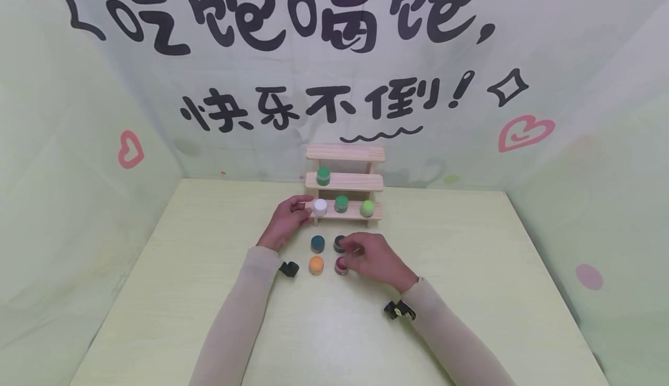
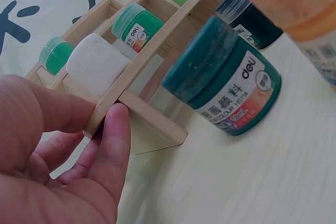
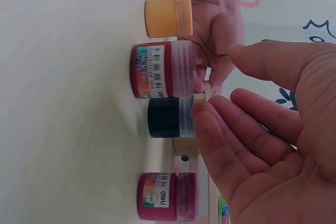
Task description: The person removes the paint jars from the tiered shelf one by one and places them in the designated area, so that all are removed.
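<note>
My left hand [image 1: 286,222] pinches the left end of the lowest step of a small wooden tiered rack [image 1: 345,182], thumb above and a finger below [image 2: 113,135]. Just beside the thumb stands a white-looking paint jar [image 2: 97,64]. Over the loose jars in front of the rack hovers my right hand [image 1: 377,258], its fingers loosely bent around nothing. Closest to its fingertips are a red paint jar [image 3: 163,70] and a dark paint jar [image 3: 170,117]. A magenta jar [image 3: 167,196] stands below this hand, hidden in the head view.
On the rack's lowest step are also a green jar [image 1: 341,204] and a light green jar [image 1: 368,208]; another green jar [image 1: 323,176] sits one step higher. Teal [image 1: 317,244] and orange [image 1: 316,265] jars stand on the table. A printed cloth [image 1: 334,67] hangs behind.
</note>
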Motion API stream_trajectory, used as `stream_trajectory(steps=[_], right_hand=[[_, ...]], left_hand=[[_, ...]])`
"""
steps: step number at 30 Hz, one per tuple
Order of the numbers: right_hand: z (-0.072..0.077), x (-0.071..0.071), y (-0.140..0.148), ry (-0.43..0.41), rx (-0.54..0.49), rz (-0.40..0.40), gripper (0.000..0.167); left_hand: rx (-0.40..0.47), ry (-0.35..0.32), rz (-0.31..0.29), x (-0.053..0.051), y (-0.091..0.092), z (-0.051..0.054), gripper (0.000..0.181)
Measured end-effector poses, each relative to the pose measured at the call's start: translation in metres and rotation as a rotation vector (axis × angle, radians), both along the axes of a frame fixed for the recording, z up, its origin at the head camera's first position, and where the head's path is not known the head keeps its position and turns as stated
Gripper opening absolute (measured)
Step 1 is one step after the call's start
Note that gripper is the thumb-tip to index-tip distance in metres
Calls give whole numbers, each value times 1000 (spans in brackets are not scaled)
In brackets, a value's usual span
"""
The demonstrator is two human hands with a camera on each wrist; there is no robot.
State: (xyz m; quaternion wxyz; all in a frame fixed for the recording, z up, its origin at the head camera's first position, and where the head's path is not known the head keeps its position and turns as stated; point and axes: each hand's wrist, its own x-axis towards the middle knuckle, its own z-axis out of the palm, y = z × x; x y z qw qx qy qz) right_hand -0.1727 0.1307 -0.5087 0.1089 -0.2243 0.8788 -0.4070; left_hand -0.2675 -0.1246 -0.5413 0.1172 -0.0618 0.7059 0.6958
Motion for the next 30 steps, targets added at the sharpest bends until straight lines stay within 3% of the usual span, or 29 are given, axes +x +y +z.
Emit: stream_trajectory(steps=[8, 30], right_hand=[[6, -13, -4, 37, -51, -27, 33], [47, -52, -27, 172, -109, -149, 30]], left_hand=[[11, -6, 4, 1, 0, 0, 37], [53, -19, -14, 4, 0, 3, 38]])
